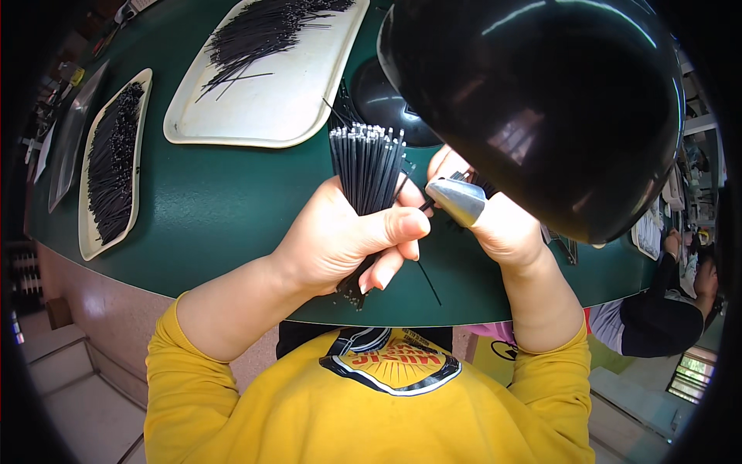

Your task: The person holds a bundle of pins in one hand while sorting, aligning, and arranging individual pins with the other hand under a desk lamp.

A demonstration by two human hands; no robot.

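My left hand (328, 240) is closed around a thick bundle of thin black wires (367, 174). Their pale, silvery ends stand up above the fist, and the other ends come out below it. Close beside it, my right hand (506, 228) wears a pointed metal cap (457, 199) on its thumb. Thumb and fingers pinch a few dark wires with light tips, partly hidden behind the cap. One single wire (429, 282) slants down from between the hands. Both hands are raised over the green tabletop (216, 201).
A big black lamp shade (541, 116) hangs over my right hand, hiding the table's right side. Behind the hands is a round black base (386, 100). A large white tray (255, 120) and a narrow tray (86, 224) hold more wires. Another person's arm (661, 309) shows far right.
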